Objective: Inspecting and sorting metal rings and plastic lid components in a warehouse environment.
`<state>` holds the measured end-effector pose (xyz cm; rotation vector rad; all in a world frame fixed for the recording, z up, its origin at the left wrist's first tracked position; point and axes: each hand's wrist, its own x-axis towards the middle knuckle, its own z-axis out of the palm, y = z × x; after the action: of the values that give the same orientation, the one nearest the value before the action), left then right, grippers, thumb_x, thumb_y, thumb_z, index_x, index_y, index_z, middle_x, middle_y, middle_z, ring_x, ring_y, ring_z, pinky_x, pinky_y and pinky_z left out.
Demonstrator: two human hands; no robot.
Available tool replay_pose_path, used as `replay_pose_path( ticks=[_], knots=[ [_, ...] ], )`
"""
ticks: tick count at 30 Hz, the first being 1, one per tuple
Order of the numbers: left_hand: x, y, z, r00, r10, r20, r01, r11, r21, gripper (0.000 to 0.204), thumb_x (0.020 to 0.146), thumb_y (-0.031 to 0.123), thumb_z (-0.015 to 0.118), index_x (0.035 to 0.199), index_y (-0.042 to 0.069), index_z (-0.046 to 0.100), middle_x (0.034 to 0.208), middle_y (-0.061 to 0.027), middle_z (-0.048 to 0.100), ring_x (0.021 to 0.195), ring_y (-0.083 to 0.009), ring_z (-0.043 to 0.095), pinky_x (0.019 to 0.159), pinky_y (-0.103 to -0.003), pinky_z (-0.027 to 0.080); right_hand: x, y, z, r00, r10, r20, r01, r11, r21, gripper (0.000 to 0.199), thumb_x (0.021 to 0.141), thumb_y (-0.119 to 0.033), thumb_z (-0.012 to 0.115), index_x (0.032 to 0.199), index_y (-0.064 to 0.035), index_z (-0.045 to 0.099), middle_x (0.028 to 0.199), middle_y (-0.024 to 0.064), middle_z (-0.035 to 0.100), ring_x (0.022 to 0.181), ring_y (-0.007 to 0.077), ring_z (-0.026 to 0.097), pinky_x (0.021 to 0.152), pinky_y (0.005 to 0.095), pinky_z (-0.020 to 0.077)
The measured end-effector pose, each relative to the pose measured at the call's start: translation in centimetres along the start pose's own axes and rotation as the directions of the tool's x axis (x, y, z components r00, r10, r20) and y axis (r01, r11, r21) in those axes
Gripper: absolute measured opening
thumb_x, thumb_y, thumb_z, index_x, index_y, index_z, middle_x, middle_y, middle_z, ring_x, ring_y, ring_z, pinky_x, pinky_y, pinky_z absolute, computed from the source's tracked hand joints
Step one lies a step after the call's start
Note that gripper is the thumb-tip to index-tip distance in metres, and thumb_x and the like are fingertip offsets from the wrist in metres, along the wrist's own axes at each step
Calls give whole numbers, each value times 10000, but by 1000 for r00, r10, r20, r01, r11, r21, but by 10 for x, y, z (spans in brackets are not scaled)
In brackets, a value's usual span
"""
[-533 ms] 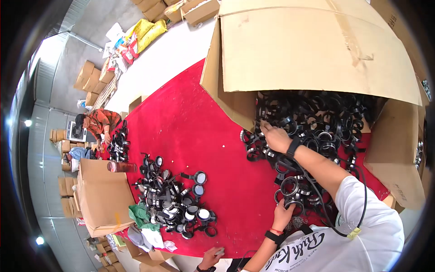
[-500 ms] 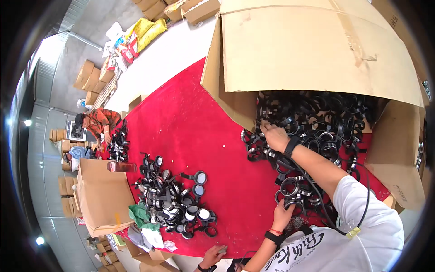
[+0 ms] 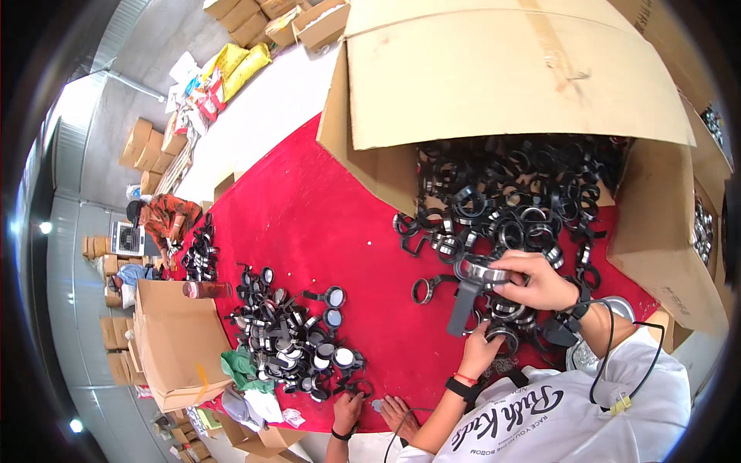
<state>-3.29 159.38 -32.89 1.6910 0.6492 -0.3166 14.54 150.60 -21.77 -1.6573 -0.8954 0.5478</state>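
One black magnifier frame [image 3: 472, 279], a ring with a flat handle hanging down, was clamped in the right hand [image 3: 538, 279], fingers curled over the ring's rim, above the red cloth [image 3: 309, 216] just in front of a tipped cardboard box [image 3: 494, 77]. The left hand [image 3: 480, 349] sat directly below it, closed over another ring from the loose heap; what exactly it held was hard to make out. The two hands were close together but not touching. The black frames spilling from the box [image 3: 509, 201] were far too many and too tangled to count. A second pile of frames [image 3: 297, 339], several with pale lenses fitted, lay well apart on the cloth's left side, with a broad strip of bare red cloth between the two piles as open room. One smaller cardboard box [image 3: 181, 339] stood at the cloth's left edge, with a green rag [image 3: 243, 370] beside it. Two more hands [image 3: 370, 413] of another person reached in at the bottom edge, the arms cut off by the frame. One person in an orange patterned shirt [image 3: 166, 220] crouched at the cloth's far left corner beside a third, smaller pile [image 3: 201, 251]. The big box's flap hid its back, and a second box on the right [image 3: 668, 231] was cut by the dark rim.
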Motion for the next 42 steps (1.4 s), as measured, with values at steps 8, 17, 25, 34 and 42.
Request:
replay_pose_path(
  ticks=[8,17,25,34,42],
  knots=[
    [-60,-10,21,998,-65,27,70,950,-303,277,799,78,559,1061,-4,521,791,-28,602,616,-58,533,521,-192,417,-87,-53,-16,991,-131,-26,133,987,95,387,655,-7,605,1041,-28,592,744,47,534,533,102,437,474,233,346],
    [-156,2,45,988,-44,-146,-56,786,-615,125,831,105,540,925,27,515,719,-15,567,513,-49,480,439,-165,366,-152,-103,-27,912,-385,139,390,921,-5,440,641,-24,619,1079,-27,578,705,81,551,580,205,539,514,293,431],
    [-231,22,73,984,-110,-141,-84,413,-907,218,814,31,541,1027,29,492,828,-30,571,640,-104,544,553,-202,451,-207,-110,-22,882,-433,185,426,902,78,444,620,14,585,1063,-23,581,693,81,546,585,198,540,493,283,418],
    [-282,58,108,889,117,-442,-420,591,-689,231,804,-13,555,1010,41,466,864,-24,523,765,-96,517,693,-224,427,-285,-95,1,934,-258,248,128,887,444,329,712,43,586,1039,9,571,1018,136,598,949,218,588,811,308,460],
    [-293,64,129,918,301,-257,-395,737,-549,339,714,82,677,975,33,466,795,2,484,645,-54,471,542,-173,373,-344,-104,-2,979,-176,102,111,882,457,290,733,-54,674,1004,-15,578,1022,134,593,967,243,579,834,334,456]
  ],
)
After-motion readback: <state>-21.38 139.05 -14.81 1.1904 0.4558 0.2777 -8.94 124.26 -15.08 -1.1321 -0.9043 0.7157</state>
